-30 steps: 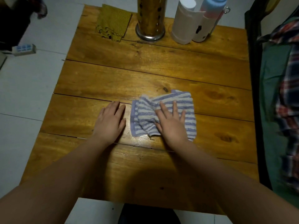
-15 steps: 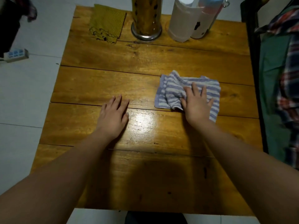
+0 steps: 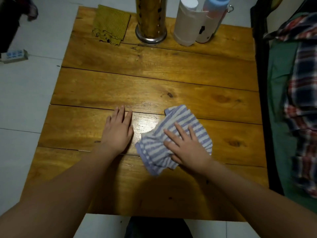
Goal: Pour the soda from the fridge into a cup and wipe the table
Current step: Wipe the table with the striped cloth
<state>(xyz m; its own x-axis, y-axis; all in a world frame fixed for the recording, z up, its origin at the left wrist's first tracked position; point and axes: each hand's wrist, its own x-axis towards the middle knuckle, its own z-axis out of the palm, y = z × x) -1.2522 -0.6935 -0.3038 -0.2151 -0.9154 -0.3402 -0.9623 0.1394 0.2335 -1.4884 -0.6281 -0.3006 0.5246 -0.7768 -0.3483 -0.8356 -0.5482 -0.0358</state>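
1. Wooden planks make up the table (image 3: 154,79), which shows a wet sheen between the hands.
2. The striped cloth (image 3: 173,140) lies crumpled on the near-right part of the table.
3. The right hand (image 3: 187,146) presses flat on the cloth, fingers spread wide, gripping nothing.
4. The left hand (image 3: 118,131) rests palm-down on bare wood just beside the cloth, fingers straight and close together.
5. At the far edge stand a metal cylinder (image 3: 151,19), a white container (image 3: 187,23) and a yellow rag (image 3: 110,24).

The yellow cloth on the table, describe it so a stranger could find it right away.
On the wooden table, look to the far left corner, left of the tall metal cylinder. The yellow cloth lies flat and folded there, untouched, unlike the blue-striped towel.
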